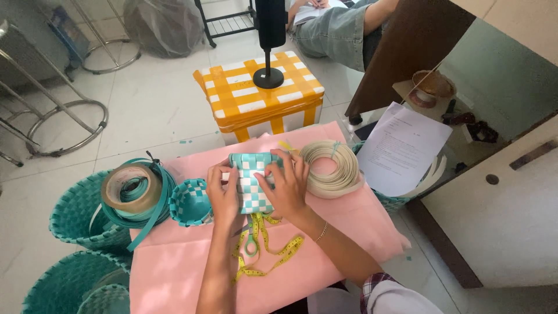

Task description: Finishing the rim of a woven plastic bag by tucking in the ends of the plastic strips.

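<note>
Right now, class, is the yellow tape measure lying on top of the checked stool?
No, the tape measure lies on the pink cloth below both hands, apart from the stool.

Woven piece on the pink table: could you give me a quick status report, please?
Left hand and right hand both gripping teal-and-white woven piece. Piece over pink table. Yellow tape measure beneath; nothing blocking.

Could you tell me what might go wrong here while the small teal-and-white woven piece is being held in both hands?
The yellow measuring tape trails toward the near edge of the pink table; a forearm could drag it off. The cream strip coil, close beside the right hand, might get nudged and unwind.
</note>
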